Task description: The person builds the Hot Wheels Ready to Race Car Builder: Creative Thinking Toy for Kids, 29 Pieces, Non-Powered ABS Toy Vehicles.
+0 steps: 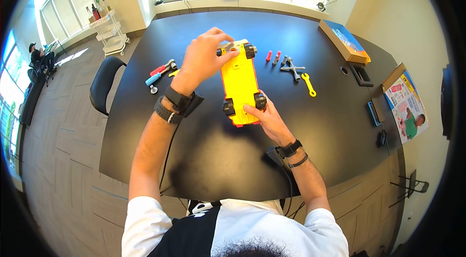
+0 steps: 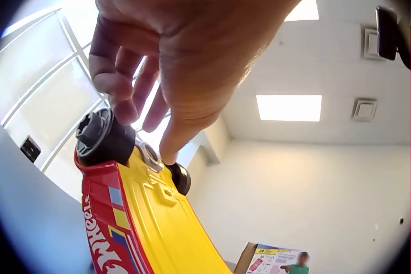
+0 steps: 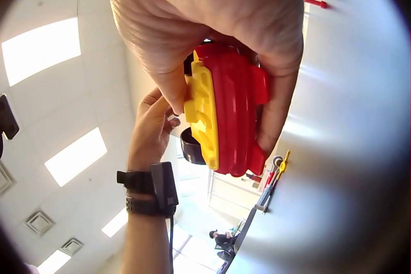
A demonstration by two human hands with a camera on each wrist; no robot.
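Observation:
A toy car (image 1: pixel 240 82) (image 2: pixel 160 216) (image 3: pixel 234 113), red with a yellow underside and black wheels, is held above the table, its underside facing up toward the head camera. My right hand (image 1: pixel 274 121) (image 3: pixel 212 10) grips its near end, thumb on the yellow base and fingers round the red body. At the far end, my left hand (image 1: pixel 201 60) (image 2: pixel 192 49) (image 3: pixel 151 129) has thumb and bent fingers about a grey part (image 1: pixel 235 46) (image 2: pixel 151 157) between two wheels; the exact contact is partly hidden.
On the dark table (image 1: pixel 218 160), a red tool and a blue tool (image 1: pixel 153 79) lie left. Right are red-and-grey pieces, a grey cross-shaped tool (image 1: pixel 293 68) and a yellow wrench (image 1: pixel 308 85). Farther right stand an open box (image 1: pixel 344 41) and a printed box (image 1: pixel 407 106).

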